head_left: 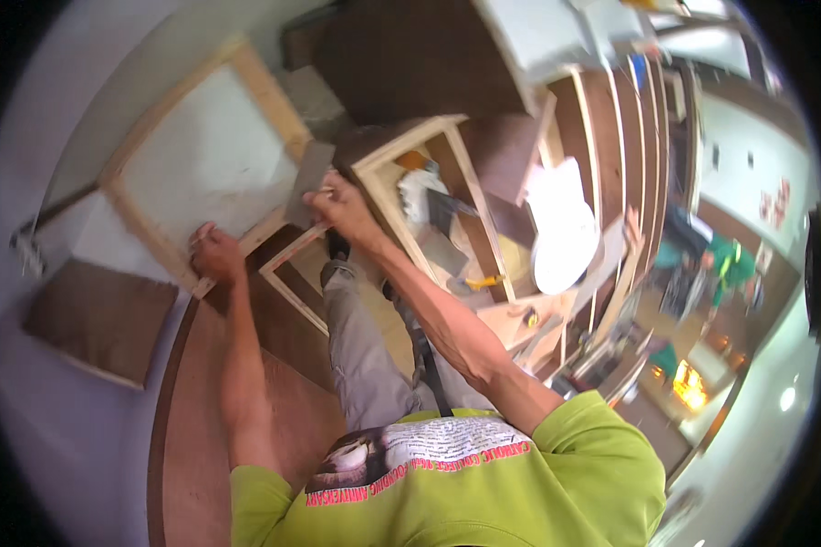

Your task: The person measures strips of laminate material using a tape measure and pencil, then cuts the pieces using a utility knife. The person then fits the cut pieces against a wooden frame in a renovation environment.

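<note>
A pale wooden frame (137, 205) with a white inner panel (210, 137) stands tilted before me. My left hand (217, 251) has its fingers curled on the frame's lower left part, near the bottom rail. My right hand (342, 205) grips a short grey-brown board (308, 169) at the frame's right end; a small pale item by the fingertips is too blurred to name. Just below, a smaller open wooden box (290, 305) sits beside my legs.
An open cabinet (479, 214) holds scraps and a yellow-handled tool (483, 283). Dark cabinet (410, 55) behind; white oval object (561, 228) and upright boards (611, 118) at right. Brown panel (100, 324) at left. A co-worker in green (730, 264) is in the far right background.
</note>
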A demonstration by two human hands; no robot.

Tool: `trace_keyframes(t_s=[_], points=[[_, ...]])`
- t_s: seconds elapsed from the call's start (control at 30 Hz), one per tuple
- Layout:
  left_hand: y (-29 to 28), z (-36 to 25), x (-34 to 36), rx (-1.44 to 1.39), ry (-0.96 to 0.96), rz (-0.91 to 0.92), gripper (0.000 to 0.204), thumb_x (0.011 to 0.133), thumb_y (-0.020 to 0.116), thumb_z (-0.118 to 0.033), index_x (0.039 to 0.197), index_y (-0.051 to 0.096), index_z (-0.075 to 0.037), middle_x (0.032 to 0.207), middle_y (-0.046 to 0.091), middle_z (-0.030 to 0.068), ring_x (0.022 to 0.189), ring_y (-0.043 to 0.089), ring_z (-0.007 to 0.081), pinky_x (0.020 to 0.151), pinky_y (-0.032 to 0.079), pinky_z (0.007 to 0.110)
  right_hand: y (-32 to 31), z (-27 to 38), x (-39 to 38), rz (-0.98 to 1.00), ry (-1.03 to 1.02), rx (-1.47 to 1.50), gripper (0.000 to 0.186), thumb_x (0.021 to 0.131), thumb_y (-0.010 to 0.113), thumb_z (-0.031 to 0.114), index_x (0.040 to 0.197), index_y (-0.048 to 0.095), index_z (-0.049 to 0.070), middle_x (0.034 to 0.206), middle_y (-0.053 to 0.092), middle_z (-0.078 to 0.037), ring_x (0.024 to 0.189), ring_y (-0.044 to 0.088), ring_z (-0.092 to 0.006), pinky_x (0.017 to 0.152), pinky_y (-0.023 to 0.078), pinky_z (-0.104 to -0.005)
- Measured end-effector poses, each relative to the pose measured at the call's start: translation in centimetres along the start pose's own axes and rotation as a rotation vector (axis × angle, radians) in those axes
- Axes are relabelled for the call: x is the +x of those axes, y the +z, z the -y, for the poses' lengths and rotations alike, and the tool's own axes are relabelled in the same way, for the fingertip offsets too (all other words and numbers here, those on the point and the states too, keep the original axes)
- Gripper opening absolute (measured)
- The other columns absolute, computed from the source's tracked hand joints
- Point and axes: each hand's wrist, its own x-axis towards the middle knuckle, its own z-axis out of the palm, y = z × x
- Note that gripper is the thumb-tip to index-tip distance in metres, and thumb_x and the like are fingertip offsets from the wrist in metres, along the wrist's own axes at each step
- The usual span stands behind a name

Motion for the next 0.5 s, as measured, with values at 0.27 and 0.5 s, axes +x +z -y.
trace_keyframes(t_s=[0.27, 0.5], points=[[1.3, 4.2, -0.4, -0.116, 0.062, 0.016, 0.020, 0.092, 0.054, -0.016, 0.097, 0.070, -0.003, 0.097, 0.071, 0.0142, 0.084, 0.068, 0.0308, 0.076, 0.053, 0.041, -9.9, -3.5, -13.4, -0.081, 0.077, -0.094, 0.022, 0.088, 0.065, 0.021, 0.094, 0.056, 0.001, 0.070, 0.065, -0.006, 0.060, 0.062, -0.0116, 0.052, 0.049, -0.0293], [-1.3, -5.8, -10.8, -0.093, 0.215, 0.113, 0.018, 0.092, 0.062, -0.015, 0.095, 0.067, 0.002, 0.091, 0.069, 0.0144, 0.081, 0.064, 0.0214, 0.076, 0.053, 0.035, -23.4, -14.4, -29.0, -0.437, 0.184, 0.161, 0.029, 0.092, 0.067, 0.028, 0.089, 0.058, 0.001, 0.076, 0.066, -0.007, 0.065, 0.062, -0.0113, 0.058, 0.052, -0.0274]])
